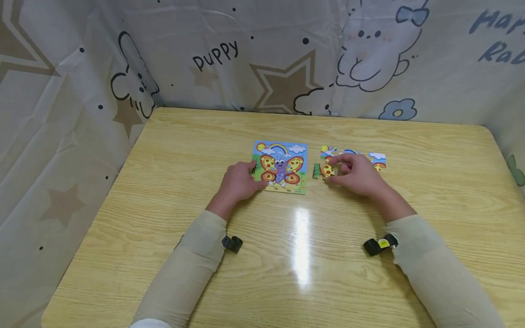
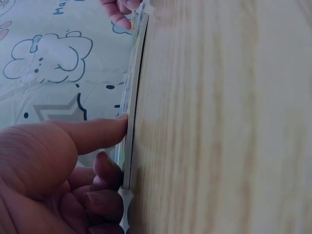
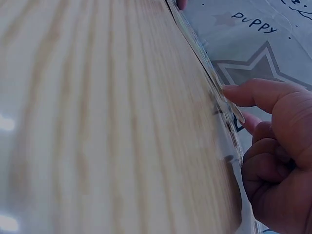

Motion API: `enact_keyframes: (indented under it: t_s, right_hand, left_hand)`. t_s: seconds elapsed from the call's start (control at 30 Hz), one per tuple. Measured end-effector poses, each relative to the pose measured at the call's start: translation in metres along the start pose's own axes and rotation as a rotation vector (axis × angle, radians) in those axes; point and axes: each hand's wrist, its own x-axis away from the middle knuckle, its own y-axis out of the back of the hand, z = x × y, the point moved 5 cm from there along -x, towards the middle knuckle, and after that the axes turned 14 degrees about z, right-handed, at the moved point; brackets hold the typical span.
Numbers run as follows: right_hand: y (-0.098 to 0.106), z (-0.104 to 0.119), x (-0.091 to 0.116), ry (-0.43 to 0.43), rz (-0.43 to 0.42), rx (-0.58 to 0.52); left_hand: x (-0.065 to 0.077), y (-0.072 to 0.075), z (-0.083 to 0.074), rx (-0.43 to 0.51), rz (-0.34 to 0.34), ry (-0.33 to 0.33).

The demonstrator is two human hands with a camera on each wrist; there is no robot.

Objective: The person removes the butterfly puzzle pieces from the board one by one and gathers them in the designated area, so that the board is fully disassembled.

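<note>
Stretched the left arm (image 1: 184,269) from the near left toward the middle of the scene, sleeved to the left wrist (image 1: 220,205). Gripped with the left hand (image 1: 239,182), placing the left thumb (image 2: 100,134) on the near side and curling the left fingers (image 2: 105,207) opposite. Slanted the right arm (image 1: 443,273) in from the near right, likewise sleeved. Pinched with the right hand (image 1: 361,175), setting right thumb (image 3: 261,92) and right forefinger (image 1: 340,158) opposite each other and folding the other right fingers (image 3: 265,168) inward. Held both hands apart, at about equal reach.
</note>
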Motion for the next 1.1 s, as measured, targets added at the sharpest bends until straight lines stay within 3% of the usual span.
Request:
enact_keyframes:
  t_s: [0.8,1.1]
  right_hand:
    - [0.008,-0.011,0.002,-0.019,0.016,0.065]
    - [0.003,0.006,-0.003,0.039,-0.064,0.025]
  left_hand:
    - [0.000,0.000,-0.003,0.032,-0.003,0.029]
    - [-0.001,0.000,-0.001,0.028,-0.002,0.029]
